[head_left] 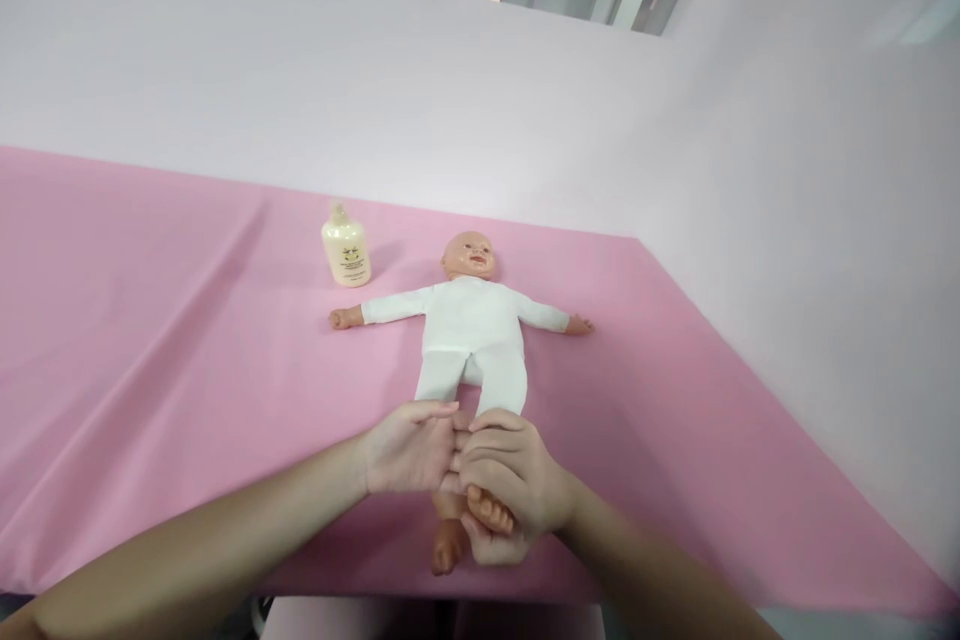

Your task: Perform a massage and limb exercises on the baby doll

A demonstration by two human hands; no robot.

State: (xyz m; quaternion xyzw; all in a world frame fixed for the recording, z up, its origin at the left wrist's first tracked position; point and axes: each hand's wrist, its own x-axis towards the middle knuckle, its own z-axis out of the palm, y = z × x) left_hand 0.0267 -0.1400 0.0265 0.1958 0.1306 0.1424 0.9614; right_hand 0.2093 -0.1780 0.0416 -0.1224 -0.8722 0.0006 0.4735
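At one doll's (474, 315) legs (504, 382), two hands (411, 452): left (411, 452) uncurled, right (527, 480) wrapped around one foot (490, 510).

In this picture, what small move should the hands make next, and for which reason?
Perhaps the right hand should slide gently along the doll's foot: its fingers wrap around it, while the left hand is open, palm showing, beside the right.

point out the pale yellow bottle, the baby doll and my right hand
Pale yellow bottle (347, 251): head view, on its printed front.
Baby doll (472, 320): head view, on its white-clothed torso.
Right hand (523, 480): head view, on the back of the hand.
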